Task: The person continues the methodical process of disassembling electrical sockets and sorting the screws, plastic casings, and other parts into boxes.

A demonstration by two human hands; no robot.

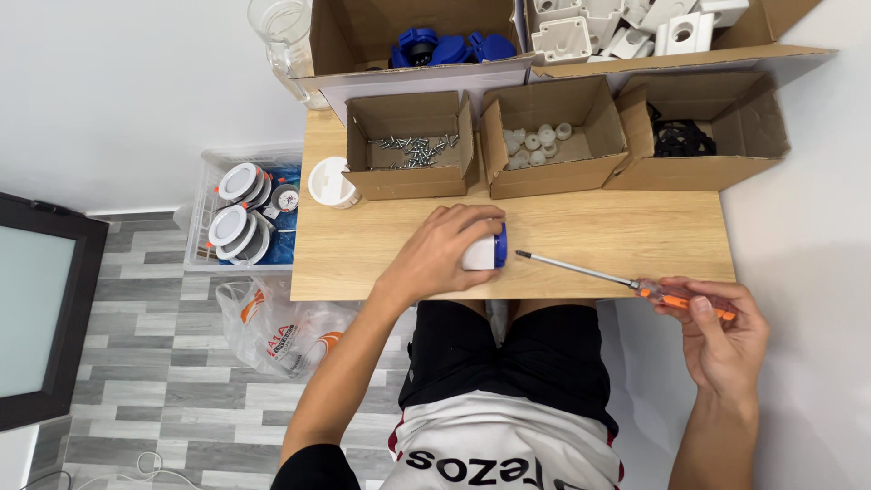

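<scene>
My left hand (442, 247) is wrapped over a small white and blue plastic part (488, 251) that rests on the wooden table (617, 238) near its front edge. My right hand (723, 331) grips the orange handle of a screwdriver (626, 282) off the table's right front corner. Its metal shaft points left, and the tip stops just right of the blue end of the part, not touching it.
Along the table's back stand three open cardboard boxes: screws (413, 150), small white caps (537, 142), black parts (682, 139). Behind them are larger boxes of blue parts (445, 45) and white parts (626, 27). A white lid (330, 182) sits at the left. A clear bin (247, 213) stands on the floor.
</scene>
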